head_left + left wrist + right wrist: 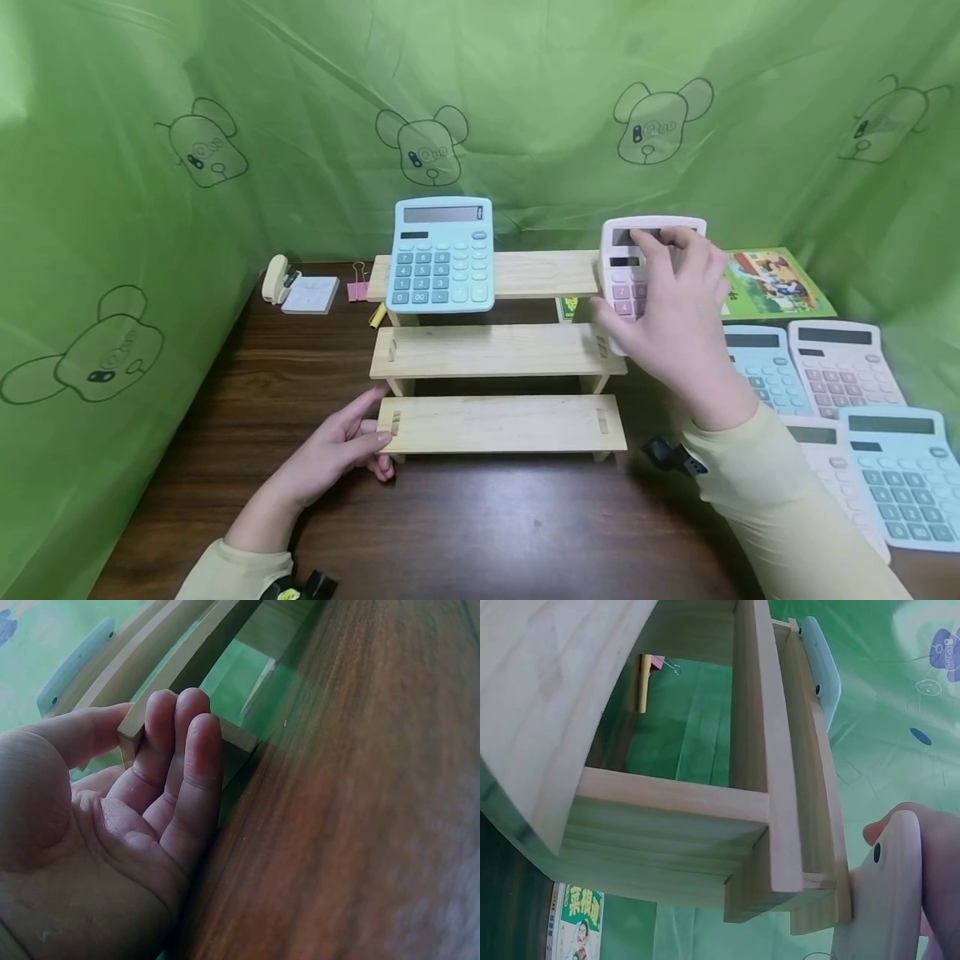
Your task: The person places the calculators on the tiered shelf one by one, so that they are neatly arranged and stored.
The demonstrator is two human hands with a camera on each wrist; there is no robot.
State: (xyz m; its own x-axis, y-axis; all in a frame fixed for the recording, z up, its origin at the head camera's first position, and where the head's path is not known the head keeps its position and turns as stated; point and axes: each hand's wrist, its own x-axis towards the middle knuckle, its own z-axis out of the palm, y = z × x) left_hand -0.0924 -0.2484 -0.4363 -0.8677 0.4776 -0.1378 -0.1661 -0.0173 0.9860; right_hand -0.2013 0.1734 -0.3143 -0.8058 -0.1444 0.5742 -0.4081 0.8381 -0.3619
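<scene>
A three-step wooden rack [498,423] stands on the dark table. My left hand [341,446] grips the left end of its lowest step, thumb on top and fingers beneath; the left wrist view shows the fingers [202,750] curled at the board's end. On the top step, toward the left, a blue calculator [440,258] leans upright with its display facing me. My right hand [678,317] holds a white calculator with pink keys [618,275] at the right end of the top step. Its lower right part is hidden behind the hand. In the right wrist view this calculator [881,900] touches the top board's end.
Several blue and pink calculators [900,475] lie at the right, partly under my right forearm. Behind them is a picture book [780,283]. A cream stapler [276,279], a notepad [310,295] and a pink binder clip [357,287] sit at back left. Green cloth [525,83] surrounds the table.
</scene>
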